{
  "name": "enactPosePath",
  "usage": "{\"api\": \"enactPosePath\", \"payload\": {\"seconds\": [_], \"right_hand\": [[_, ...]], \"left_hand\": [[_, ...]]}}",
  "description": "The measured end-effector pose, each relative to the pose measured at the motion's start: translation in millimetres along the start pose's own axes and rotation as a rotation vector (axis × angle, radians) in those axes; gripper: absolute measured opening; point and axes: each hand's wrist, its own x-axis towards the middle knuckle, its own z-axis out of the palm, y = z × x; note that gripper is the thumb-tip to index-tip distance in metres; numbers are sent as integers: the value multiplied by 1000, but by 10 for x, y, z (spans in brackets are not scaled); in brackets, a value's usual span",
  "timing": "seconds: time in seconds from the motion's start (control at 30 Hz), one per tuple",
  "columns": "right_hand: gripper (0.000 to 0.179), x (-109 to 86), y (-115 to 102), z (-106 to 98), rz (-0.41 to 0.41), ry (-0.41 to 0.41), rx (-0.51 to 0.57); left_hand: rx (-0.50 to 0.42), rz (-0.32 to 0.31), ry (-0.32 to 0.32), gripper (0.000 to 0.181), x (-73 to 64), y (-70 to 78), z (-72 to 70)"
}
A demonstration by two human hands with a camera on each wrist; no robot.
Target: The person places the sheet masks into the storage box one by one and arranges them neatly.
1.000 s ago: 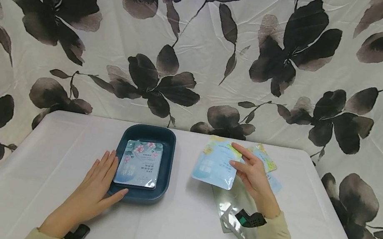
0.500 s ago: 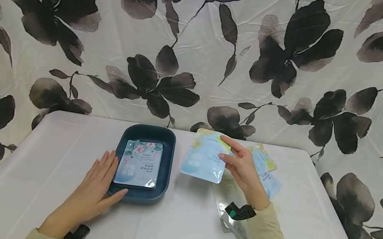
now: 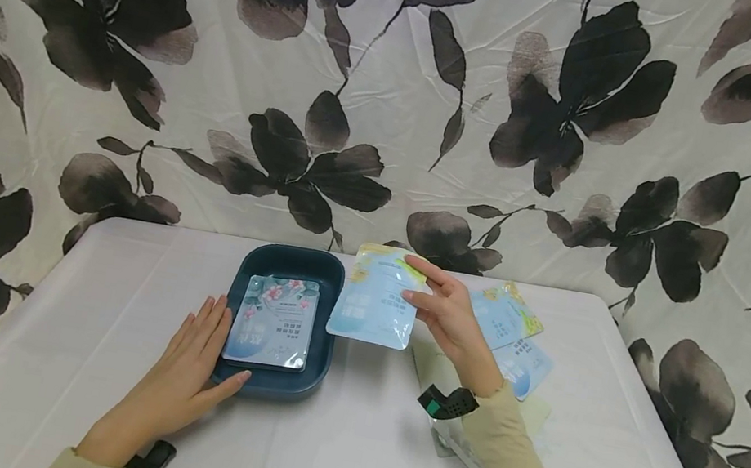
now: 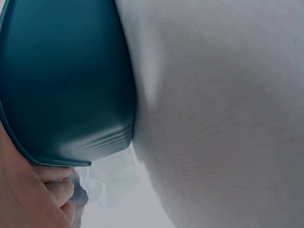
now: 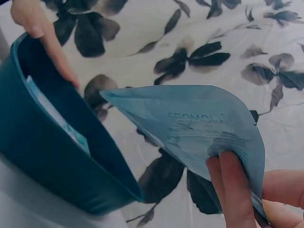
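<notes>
My right hand (image 3: pixel 454 318) pinches a light blue flat sachet (image 3: pixel 374 308) with yellow-green print, fingers on one face and thumb on the other. In the head view the sachet hangs over the right rim of a dark teal tray (image 3: pixel 322 341). From the right wrist view, the sachet (image 5: pixel 190 118) is raised, with a gap between it and the tray (image 5: pixel 57 156). My left hand (image 3: pixel 183 376) lies with straight fingers against the tray's left side, thumb at its near corner. Inside the tray lies a flower-printed sachet (image 3: pixel 273 320).
Two blue sachets, one with a yellow edge (image 3: pixel 504 313) and one plain blue (image 3: pixel 523 365), lie on the white table (image 3: pixel 338 460) at right. Silvery packets (image 3: pixel 431 367) lie partly under my right forearm. A floral cloth (image 3: pixel 397 105) hangs behind.
My right hand has carried the light blue sachet leftward, from above the packets at right to the tray's right rim. The left hand and tray have stayed in place.
</notes>
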Motion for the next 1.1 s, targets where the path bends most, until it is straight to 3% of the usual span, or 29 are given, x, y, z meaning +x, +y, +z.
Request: {"api": "enactPosePath", "payload": {"seconds": [0.53, 1.1], "right_hand": [[61, 228, 84, 388, 55, -33, 25], [57, 473, 386, 771, 141, -37, -93]], "left_hand": [[7, 2, 3, 93, -5, -14, 21], [5, 23, 13, 92, -39, -21, 13]]}}
